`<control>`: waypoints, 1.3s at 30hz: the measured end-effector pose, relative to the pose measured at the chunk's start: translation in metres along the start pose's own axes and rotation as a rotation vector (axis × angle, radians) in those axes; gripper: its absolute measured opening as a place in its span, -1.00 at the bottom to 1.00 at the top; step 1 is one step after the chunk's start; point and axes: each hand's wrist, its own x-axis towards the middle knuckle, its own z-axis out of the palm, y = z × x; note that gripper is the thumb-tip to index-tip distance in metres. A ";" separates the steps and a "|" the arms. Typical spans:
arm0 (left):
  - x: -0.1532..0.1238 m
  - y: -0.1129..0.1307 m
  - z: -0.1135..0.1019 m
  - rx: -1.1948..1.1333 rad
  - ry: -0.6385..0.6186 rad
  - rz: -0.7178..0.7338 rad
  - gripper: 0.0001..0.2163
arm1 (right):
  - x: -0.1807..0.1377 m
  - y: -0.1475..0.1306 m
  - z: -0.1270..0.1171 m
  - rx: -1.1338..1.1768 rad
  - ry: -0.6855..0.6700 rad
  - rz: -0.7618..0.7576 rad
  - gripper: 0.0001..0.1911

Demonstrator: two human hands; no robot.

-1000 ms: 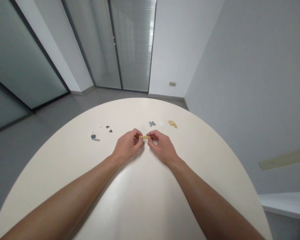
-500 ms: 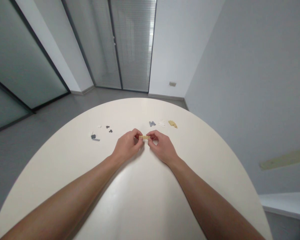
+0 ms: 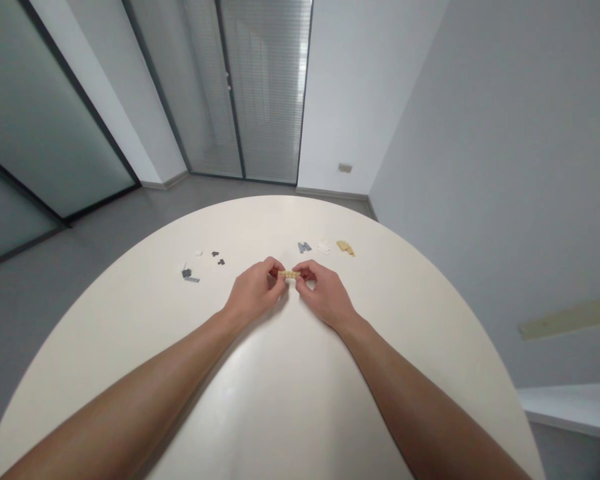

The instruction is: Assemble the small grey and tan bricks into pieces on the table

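Between my two hands is a small tan building-brick piece, long and narrow, with what look like studs on top. My left hand pinches its left end between thumb and fingers. The other end sits in the closed fingertips of my right hand. Both hands are held low over the white table, past its middle. The fingers cover the ends of the piece, so its full length is hidden.
On the round white table, grey pieces, white pieces and tan pieces lie beyond my right hand. Farther left are small black pieces, a dark grey piece and a flat grey strip.
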 end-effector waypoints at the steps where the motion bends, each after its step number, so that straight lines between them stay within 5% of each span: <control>1: 0.000 0.000 0.000 0.000 0.000 0.001 -0.89 | 0.000 0.000 0.000 -0.001 0.001 0.000 -0.84; 39: 0.000 -0.001 0.001 0.000 0.001 0.003 -0.88 | 0.001 0.002 0.001 0.000 -0.003 -0.010 -0.86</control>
